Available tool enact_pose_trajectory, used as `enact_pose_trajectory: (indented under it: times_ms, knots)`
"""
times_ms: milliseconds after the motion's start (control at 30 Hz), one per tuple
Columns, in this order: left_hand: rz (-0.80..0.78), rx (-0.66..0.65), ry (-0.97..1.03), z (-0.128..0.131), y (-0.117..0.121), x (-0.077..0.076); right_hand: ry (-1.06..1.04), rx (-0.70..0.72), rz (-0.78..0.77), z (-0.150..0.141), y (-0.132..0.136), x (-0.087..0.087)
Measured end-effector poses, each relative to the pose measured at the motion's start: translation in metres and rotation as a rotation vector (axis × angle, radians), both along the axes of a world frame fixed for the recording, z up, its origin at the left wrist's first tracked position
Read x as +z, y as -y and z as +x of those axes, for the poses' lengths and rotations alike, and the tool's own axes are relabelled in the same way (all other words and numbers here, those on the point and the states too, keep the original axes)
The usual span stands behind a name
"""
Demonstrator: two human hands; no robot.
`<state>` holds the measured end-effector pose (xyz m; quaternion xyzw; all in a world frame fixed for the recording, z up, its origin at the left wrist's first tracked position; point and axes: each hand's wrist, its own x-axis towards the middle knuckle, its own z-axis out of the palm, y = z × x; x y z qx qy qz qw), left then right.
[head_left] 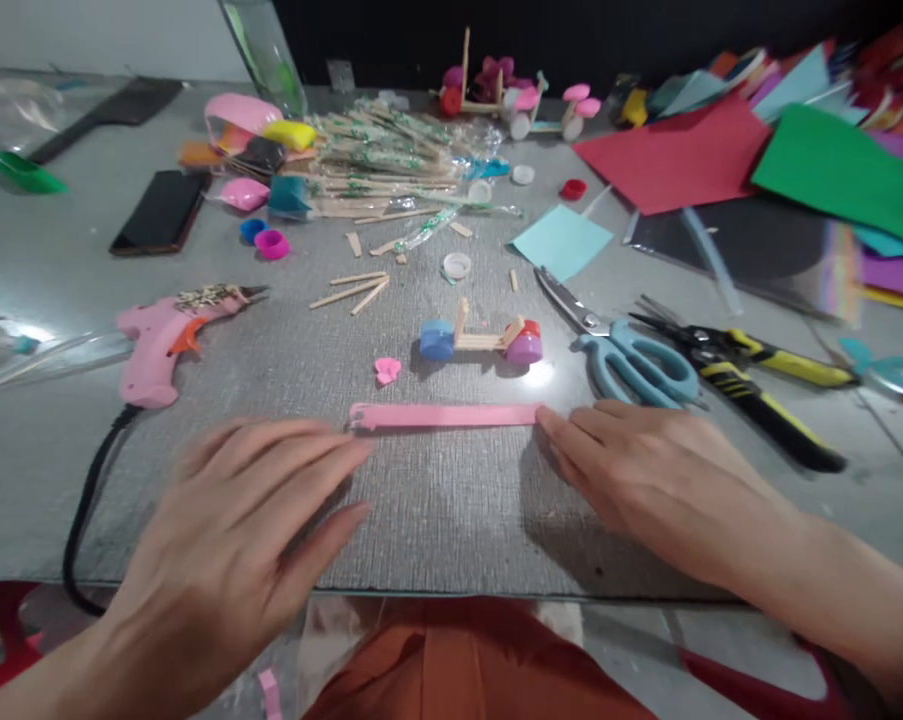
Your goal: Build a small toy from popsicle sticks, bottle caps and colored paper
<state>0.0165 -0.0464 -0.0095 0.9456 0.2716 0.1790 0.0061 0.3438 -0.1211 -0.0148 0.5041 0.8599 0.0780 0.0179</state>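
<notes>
Across the middle of the grey worktop, a pink strip lies crosswise. Left hand: grip relaxed and spread, fingers extended near the strip's left end, nothing visibly held. Right hand: fingertip at the right end; whether the grip pinches it cannot be told. Just beyond stands a stick frame with bottle-cap wheels.
</notes>
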Motion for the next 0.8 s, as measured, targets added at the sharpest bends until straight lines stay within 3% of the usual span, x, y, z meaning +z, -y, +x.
enact_pose_trajectory:
  times_ms: [100,233,467,567,667,800]
  knots:
    - [-0.009,-0.093,0.055,0.028,-0.008,0.009,-0.094,-0.029,0.035,-0.004,-0.013,0.005]
    - [0.009,-0.204,0.015,0.07,-0.017,0.007,-0.142,-0.014,0.047,-0.008,-0.024,0.0]
    - [-0.245,-0.22,-0.105,0.105,-0.028,0.0,-0.304,0.076,0.0,-0.009,-0.023,-0.004]
    - [-0.481,-0.162,-0.082,0.106,-0.029,0.005,-0.411,0.15,0.043,-0.005,-0.022,0.003]
    - [-0.83,-0.089,0.042,0.107,-0.031,0.009,-0.538,0.18,0.078,0.0,-0.024,0.009]
    - [-1.142,-0.101,0.24,0.111,-0.031,0.01,-0.644,0.173,0.144,0.004,-0.025,0.012]
